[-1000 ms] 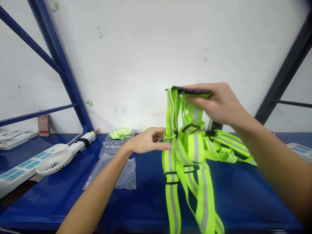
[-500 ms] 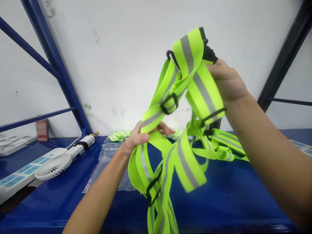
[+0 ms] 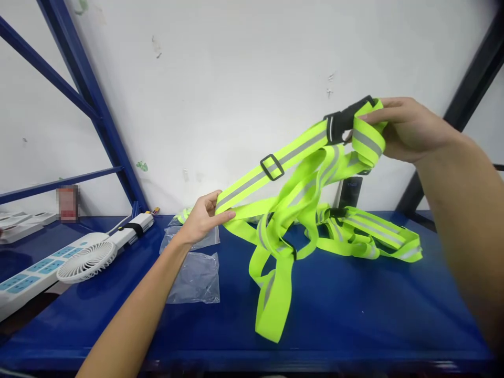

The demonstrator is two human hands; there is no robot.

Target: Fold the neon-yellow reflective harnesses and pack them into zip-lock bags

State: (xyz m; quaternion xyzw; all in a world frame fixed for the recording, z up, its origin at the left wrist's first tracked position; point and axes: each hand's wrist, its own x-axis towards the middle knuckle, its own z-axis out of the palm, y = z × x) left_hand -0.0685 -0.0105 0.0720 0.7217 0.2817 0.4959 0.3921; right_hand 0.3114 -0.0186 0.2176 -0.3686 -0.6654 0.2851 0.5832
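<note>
A neon-yellow reflective harness with grey stripes is held up above the table between both hands. My left hand is closed on a looped end of its strap, thumb on the near side. My right hand grips the other end beside a black buckle, with a folded piece of strap under the fingers. One strap runs taut between the hands, with a black slider partway along it. The remaining straps hang in tangled loops, the lowest close over the table.
A second reflective harness lies on the blue table at the right, near a dark upright box. Clear plastic bags lie left of centre. A white fan and a power strip are at the left.
My hands have moved apart, the right one to the right and lower, the left slightly left. The bunched straps have opened out, and one strap is now stretched between the hands.
</note>
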